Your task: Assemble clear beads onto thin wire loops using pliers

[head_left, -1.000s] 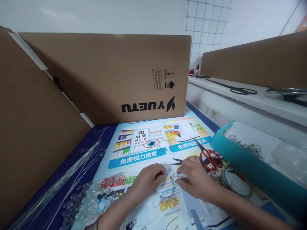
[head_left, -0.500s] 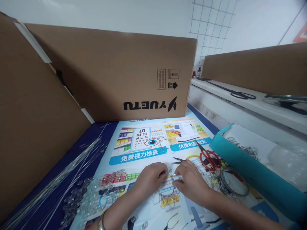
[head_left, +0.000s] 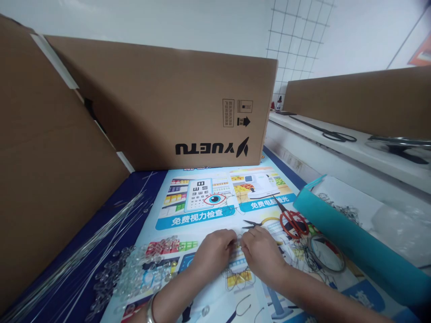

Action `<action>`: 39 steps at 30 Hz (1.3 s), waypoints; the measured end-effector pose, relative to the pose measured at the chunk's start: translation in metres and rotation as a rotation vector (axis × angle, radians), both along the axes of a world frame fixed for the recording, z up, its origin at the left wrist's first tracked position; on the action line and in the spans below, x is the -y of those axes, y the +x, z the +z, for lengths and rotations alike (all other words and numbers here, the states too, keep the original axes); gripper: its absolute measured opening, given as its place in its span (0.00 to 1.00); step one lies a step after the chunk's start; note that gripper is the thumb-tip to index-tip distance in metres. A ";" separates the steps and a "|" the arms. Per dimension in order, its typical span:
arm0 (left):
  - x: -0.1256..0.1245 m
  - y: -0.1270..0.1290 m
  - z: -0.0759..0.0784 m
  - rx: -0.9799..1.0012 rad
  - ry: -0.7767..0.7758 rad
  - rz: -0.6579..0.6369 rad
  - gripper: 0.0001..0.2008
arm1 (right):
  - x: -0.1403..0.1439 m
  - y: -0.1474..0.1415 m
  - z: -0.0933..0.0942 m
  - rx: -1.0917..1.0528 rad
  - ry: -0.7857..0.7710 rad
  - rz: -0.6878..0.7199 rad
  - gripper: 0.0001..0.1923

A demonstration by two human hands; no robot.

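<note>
My left hand is closed, its fingertips pinched on a thin wire above the printed sheet. Facing it, my right hand is closed too, pinching the same wire a short gap away. Looped thin wire hangs or lies just below both hands; which loops belong to the held piece I cannot tell. Right behind my right hand lie pliers with dark jaws and a yellow handle. Red-handled scissors rest further right.
Clear beads are heaped at left, beside long straight wires. A tape roll and tangled wire sit at right, near a teal box holding wire pieces and plastic. Cardboard panels stand behind and at left.
My right hand has turned inward and its fingers have closed up nearer to my left hand. My left hand stays nearly in place. The camera view has shifted slightly.
</note>
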State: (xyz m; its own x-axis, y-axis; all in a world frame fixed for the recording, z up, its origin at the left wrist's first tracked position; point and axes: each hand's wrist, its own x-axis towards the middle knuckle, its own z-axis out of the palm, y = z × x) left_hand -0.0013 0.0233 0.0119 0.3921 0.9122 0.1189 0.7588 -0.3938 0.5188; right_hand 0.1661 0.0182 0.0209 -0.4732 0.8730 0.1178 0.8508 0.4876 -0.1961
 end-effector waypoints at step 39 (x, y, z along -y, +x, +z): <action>-0.002 -0.021 0.029 0.072 -0.265 -0.164 0.05 | -0.008 0.026 0.002 -0.337 -0.130 0.055 0.07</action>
State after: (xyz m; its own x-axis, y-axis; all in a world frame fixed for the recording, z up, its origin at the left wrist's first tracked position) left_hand -0.0221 0.0250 0.0410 0.5358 0.8403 -0.0821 0.6542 -0.3518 0.6695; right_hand 0.1920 0.0258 0.0229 -0.4734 0.8653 0.1648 0.7009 0.4833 -0.5246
